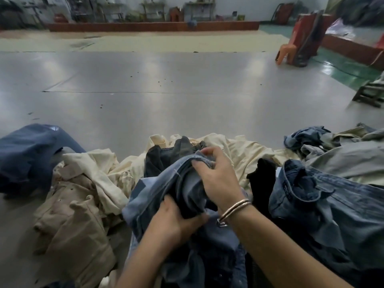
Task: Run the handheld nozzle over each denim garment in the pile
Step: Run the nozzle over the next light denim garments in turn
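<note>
**Observer:** What are the hands on?

**Operator:** I have both of them clamped on one denim garment (182,183), bunched in front of me. My right hand (216,175) pinches a folded edge at the top; my left hand (176,219), just below it, is curled round a dark fold. I judge I'm holding it like this to spread a section taut.

**Observer:** And the nozzle?

**Operator:** I can't see one anywhere, so the pass itself looks not yet begun.

**Observer:** Where's the rest of the pile?

**Operator:** All round the hands. A darker denim piece (324,204) lies just right of my right wrist, cream cloth (245,154) beyond the hands, tan garments (79,221) to the left of my left hand, and a navy piece (29,154) farther left on the grey floor (166,90).
</note>
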The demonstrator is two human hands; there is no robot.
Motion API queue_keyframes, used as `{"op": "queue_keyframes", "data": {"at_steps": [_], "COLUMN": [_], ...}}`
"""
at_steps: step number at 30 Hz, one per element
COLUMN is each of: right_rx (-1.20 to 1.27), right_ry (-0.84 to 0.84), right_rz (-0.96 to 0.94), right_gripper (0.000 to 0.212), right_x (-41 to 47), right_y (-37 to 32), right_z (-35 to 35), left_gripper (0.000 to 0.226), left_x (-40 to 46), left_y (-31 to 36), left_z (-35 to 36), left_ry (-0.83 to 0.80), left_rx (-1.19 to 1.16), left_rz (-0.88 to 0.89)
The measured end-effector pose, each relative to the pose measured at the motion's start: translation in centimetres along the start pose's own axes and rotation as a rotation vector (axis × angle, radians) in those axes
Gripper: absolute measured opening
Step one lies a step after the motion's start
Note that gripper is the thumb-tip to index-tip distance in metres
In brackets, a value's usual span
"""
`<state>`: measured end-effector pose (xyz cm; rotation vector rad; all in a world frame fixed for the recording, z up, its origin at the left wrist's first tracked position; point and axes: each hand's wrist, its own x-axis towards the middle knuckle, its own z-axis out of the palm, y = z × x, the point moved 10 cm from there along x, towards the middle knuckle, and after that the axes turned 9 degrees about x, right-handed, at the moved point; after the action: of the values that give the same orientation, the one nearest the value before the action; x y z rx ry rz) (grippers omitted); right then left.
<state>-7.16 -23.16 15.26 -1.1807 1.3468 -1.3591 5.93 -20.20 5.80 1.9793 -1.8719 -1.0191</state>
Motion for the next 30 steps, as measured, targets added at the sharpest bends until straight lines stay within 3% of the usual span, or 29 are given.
{"op": "queue_keyframes", "data": {"at_steps": [2,5,8,11,12,14,16,19,21,23,25,27,30], "right_rx": [0.422,0.612,0.661,0.803,0.638,0.008,-0.532,-0.756,-0.884,-1.048,-1.164,-1.301,-1.246], "right_ry": [-0.003,-0.091,-0.121,-0.232,-0.267,-0.309,-0.332,-0.18,-0.024,0.05,-0.002,-0.082,-0.057], "right_rz": [0.182,0.152,0.005,-0.121,-0.178,-0.324,-0.32,-0.357,-0.374,-0.331,-0.296,-0.4,-0.696], "right_gripper": [0.02,0.038,0.051,0.063,0.071,0.085,0.09,0.087,0.082,0.061,0.035,0.023,0.029], "right_x": [-0.1,-0.9,-0.1,0.8,0.4,-0.8,-1.4,-0.3,1.4,3.7,5.8,6.9,6.4], "right_y": [-0.3,-3.1,-6.4,-7.5,-6.8,-3.4,2.1,4.7,3.8,2.0,-1.0,-5.0,-11.9], "right_z": [1.4,3.1,1.2,0.3,0.5,1.5,2.2,0.1,-2.4,-5.3,-7.0,-6.6,-4.5], "left_gripper": [0.101,0.057,0.028,0.027,0.025,0.024,0.02,0.023,0.028,0.041,0.062,0.08,0.065], "left_x": [-0.5,-2.0,-3.4,-3.6,-3.4,-3.1,-3.4,-4.4,-4.9,-4.4,-2.3,0.1,2.2], "left_y": [1.1,2.5,2.9,2.6,1.9,1.1,1.7,2.8,2.2,1.4,-0.9,-3.8,-4.7], "left_z": [-2.8,-6.9,-8.9,-9.1,-9.0,-9.0,-9.0,-9.4,-11.0,-12.6,-12.1,-9.9,-8.4], "left_ry": [0.248,0.57,0.695,0.688,0.662,0.607,0.583,0.617,0.724,0.769,0.656,0.452,0.281], "left_rx": [-0.118,-0.242,-0.259,-0.381,-0.532,-0.831,-0.893,-0.786,-0.599,-0.253,0.101,0.419,0.566], "left_rz": [0.05,0.22,0.324,0.327,0.303,0.283,0.323,0.395,0.389,0.344,0.175,-0.008,0.025]}}
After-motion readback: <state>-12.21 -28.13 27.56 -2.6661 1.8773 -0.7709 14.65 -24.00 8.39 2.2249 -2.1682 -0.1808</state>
